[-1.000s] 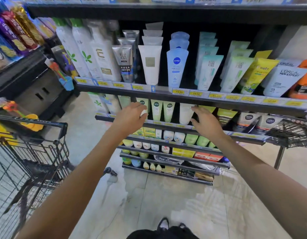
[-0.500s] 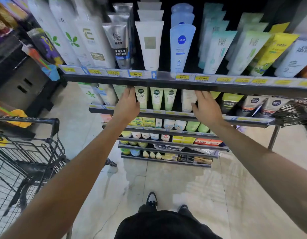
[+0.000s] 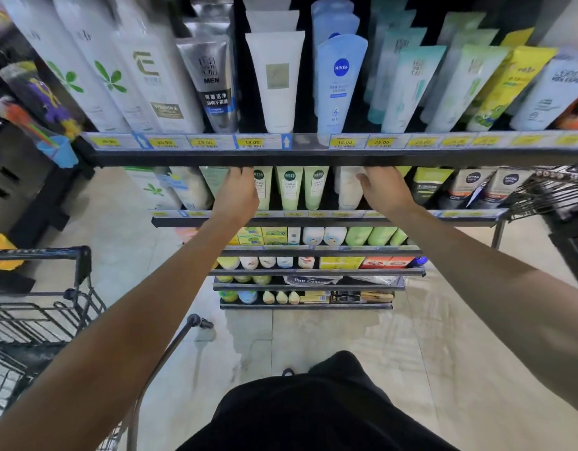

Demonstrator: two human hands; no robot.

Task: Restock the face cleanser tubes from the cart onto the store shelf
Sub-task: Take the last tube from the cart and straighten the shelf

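Observation:
Both my arms reach into the second shelf point(image 3: 313, 219) of face cleanser tubes. My left hand point(image 3: 238, 198) lies with straight fingers against a pale green tube point(image 3: 263, 193) at the left end of a row of green tubes point(image 3: 289, 190). My right hand point(image 3: 385, 193) has its thumb beside a white tube point(image 3: 346, 190), fingers extended. The tips of both hands meet the underside of the upper shelf point(image 3: 313, 156). Neither hand holds a tube. The black wire cart point(image 3: 53, 255) stands at the lower left, and I see no tubes in the part that shows.
The upper shelf carries tall tubes, among them a blue Nivea tube point(image 3: 341, 83) and a white tube point(image 3: 276, 79). A wire basket point(image 3: 551, 193) juts out at the right. Lower shelves point(image 3: 313, 271) hold small bottles and boxes. The tiled floor point(image 3: 346, 336) lies below.
I have stepped closer and both hands have moved forward and up into the second shelf, from in front of its edge to the tubes themselves.

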